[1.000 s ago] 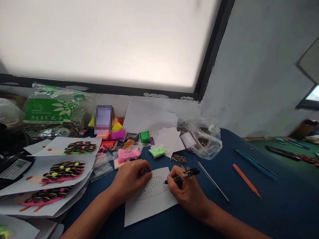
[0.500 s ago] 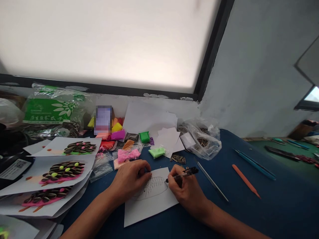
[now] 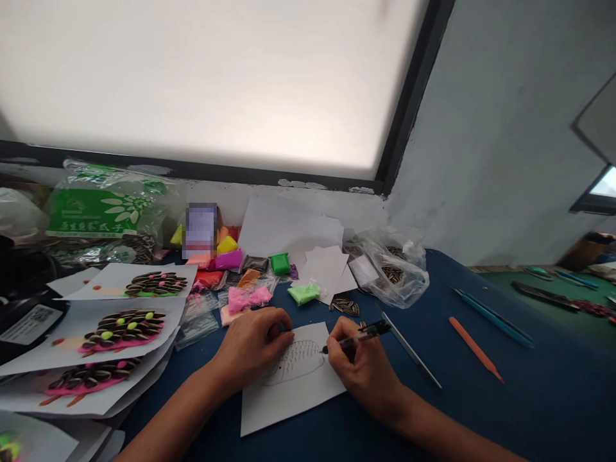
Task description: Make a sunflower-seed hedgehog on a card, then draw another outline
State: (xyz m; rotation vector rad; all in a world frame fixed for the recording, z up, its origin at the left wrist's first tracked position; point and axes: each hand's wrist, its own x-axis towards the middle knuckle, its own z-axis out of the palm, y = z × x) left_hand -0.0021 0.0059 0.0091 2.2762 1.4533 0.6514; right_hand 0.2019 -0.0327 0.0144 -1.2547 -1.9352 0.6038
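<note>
A white sheet of paper (image 3: 289, 407) lies on the blue table in front of me, bearing a rounded outline drawing filled with short strokes. My right hand (image 3: 360, 359) is closed around a black pen (image 3: 370, 332), its tip at the right end of the outline. Resting on the sheet's upper left is my left hand (image 3: 257, 340), thumb stretched over the paper and apart from the loosely bent fingers; it holds nothing and covers part of the drawing. Sunflower seeds (image 3: 345, 307) lie just beyond the sheet.
Left stand stacked cards (image 3: 29, 346) with seed-covered hedgehog figures, below a green seed bag (image 3: 91, 212). Pink clay (image 3: 248, 298), light green clay (image 3: 304, 293) and blank papers (image 3: 322, 273) lie behind. To the right are a clear bag (image 3: 404, 282), a thin rod (image 3: 411, 350), an orange tool (image 3: 476, 350) and blue tools (image 3: 495, 319).
The pen's back end has tilted slightly to the right, and its tip has shifted a little along the outline. My left hand stays in place on the sheet.
</note>
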